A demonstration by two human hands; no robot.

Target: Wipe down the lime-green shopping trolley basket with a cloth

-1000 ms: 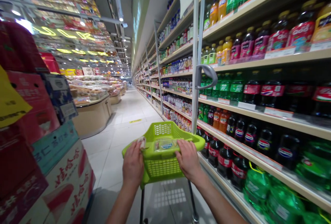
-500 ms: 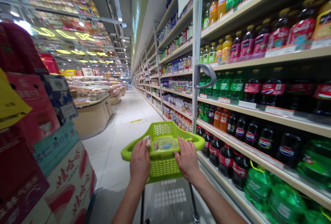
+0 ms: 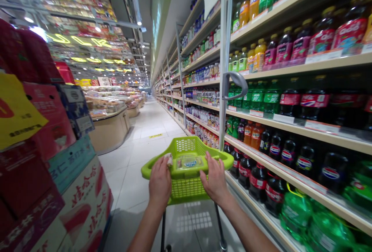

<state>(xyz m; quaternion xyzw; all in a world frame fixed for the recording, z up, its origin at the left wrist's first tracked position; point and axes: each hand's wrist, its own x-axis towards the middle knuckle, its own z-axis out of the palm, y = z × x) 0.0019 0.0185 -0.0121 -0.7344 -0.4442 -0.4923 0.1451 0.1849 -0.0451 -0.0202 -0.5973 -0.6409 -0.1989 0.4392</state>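
Note:
In the head view a green plastic shopping cart (image 3: 186, 194) stands in front of me, its basket lattice-walled. My left hand (image 3: 160, 182) is closed over the left part of its handle. A crumpled whitish piece (image 3: 169, 159), perhaps tissue, shows beside the left fingertips. On the right part of the handle lies my right hand (image 3: 215, 178), fingers stretched and apart, thumb spread toward the middle. Between both hands a clear panel with a blue-and-white label (image 3: 189, 163) is set in the handle.
Shelves of drink bottles (image 3: 270, 93) line the right side, with a grey door handle (image 3: 235, 85) sticking out on a frame. Stacked cartons (image 3: 78, 205) stand close on the left. Beyond them are rounded display counters (image 3: 112, 132). A tiled aisle (image 3: 145, 116) runs ahead.
The view has shifted slightly, so the cart, hands and shelves sit a little further right. Both hands stay at the cart handle; the right fingers look slightly more raised.

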